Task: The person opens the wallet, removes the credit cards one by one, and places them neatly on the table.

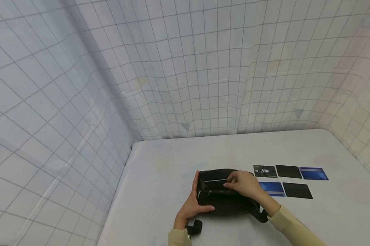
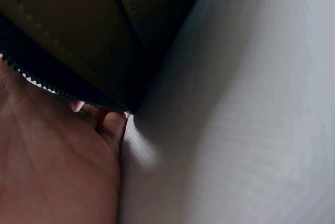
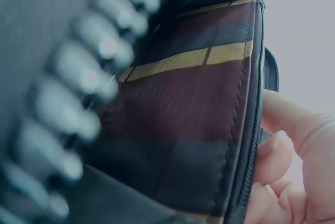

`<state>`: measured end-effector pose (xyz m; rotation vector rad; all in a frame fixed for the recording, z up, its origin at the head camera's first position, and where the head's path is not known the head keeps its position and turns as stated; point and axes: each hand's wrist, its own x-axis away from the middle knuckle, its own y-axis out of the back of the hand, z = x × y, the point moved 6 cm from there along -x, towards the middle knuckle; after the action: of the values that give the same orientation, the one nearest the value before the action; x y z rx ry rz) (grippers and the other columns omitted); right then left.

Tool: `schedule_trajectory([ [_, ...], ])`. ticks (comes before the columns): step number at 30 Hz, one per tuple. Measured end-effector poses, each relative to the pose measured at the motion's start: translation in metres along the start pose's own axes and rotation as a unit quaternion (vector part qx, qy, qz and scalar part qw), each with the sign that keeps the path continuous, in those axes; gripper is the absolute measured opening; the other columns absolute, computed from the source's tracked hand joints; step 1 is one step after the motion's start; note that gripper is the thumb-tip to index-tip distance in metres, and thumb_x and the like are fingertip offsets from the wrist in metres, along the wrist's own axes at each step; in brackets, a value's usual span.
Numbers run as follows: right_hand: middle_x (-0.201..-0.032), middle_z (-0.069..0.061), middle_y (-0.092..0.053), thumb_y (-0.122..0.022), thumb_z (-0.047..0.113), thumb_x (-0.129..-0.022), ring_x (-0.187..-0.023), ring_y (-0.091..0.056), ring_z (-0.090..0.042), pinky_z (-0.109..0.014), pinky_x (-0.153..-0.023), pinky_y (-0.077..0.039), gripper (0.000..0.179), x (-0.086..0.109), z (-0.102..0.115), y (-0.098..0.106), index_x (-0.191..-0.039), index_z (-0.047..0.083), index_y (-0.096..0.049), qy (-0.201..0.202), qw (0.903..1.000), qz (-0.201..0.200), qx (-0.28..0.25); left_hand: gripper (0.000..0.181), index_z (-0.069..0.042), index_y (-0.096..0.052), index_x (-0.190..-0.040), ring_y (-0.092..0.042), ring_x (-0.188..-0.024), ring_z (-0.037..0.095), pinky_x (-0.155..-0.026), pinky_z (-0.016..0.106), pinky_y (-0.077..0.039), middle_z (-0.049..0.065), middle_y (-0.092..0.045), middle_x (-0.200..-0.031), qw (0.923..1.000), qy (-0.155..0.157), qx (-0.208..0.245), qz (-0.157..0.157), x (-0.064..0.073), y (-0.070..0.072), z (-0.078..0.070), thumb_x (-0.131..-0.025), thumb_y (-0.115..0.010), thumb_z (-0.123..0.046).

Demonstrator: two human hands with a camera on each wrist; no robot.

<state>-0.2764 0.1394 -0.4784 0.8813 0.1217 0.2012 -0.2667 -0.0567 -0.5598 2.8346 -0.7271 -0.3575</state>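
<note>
A black zip wallet (image 1: pixel 231 205) stands unzipped on the white table, its mouth facing up. My left hand (image 1: pixel 191 201) grips its left end, thumb on the front and fingers along the side. In the left wrist view, the palm (image 2: pixel 57 150) lies by the zip teeth and stitched panel (image 2: pixel 89 30). My right hand (image 1: pixel 243 184) reaches into the mouth from the right. In the right wrist view, its thumb and curled fingers (image 3: pixel 275 156) pinch the zipped edge of an inner pocket (image 3: pixel 178 98) with maroon, dark and yellow striped lining. Blurred zip teeth (image 3: pixel 78 72) cross the foreground.
Right of the wallet lie several cards in two rows: a dark Vip card (image 1: pixel 265 171), black cards (image 1: pixel 288 171) and blue cards (image 1: pixel 314 173). One blue card (image 1: pixel 272 189) is partly behind the right hand. White gridded curtains (image 1: pixel 203 68) surround the table (image 1: pixel 148 191).
</note>
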Motion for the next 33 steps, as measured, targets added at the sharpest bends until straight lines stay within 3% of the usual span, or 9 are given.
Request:
schedule_trajectory([
  [7,-0.062,0.010,-0.060,-0.069,0.030,-0.082,-0.053,-0.051,-0.005,-0.026,-0.051,-0.042,0.014,-0.0020,0.0000,-0.0022,-0.074,0.019,-0.067,0.007,0.9999,0.005,-0.010,0.123,-0.033,0.015,-0.147,0.000,-0.141,0.030,-0.102,0.066,-0.017,-0.007,0.013,-0.155,0.9999,-0.003,-0.011,-0.002,0.0008,-0.0008,0.0013,-0.071,-0.081,-0.021],
  [25,-0.069,0.009,-0.063,-0.066,0.032,-0.085,-0.054,-0.050,-0.005,-0.023,-0.050,-0.042,0.011,-0.0043,0.0047,-0.0042,-0.078,0.024,-0.064,0.044,0.9986,0.011,-0.029,0.123,-0.036,0.015,-0.146,-0.002,-0.141,0.031,-0.102,0.066,-0.017,-0.007,0.013,-0.154,1.0000,0.002,-0.003,0.001,-0.0010,0.0013,0.0025,-0.071,-0.081,-0.024],
  [33,-0.070,0.013,-0.061,-0.065,0.033,-0.086,-0.057,-0.051,0.002,-0.020,-0.052,-0.042,0.011,-0.0046,0.0081,-0.0030,-0.079,0.024,-0.063,0.084,0.9965,-0.009,-0.001,0.122,-0.036,0.015,-0.146,-0.001,-0.141,0.029,-0.103,0.065,-0.016,-0.008,0.014,-0.154,1.0000,0.000,-0.009,-0.001,-0.0001,0.0010,0.0011,-0.071,-0.081,-0.022],
])
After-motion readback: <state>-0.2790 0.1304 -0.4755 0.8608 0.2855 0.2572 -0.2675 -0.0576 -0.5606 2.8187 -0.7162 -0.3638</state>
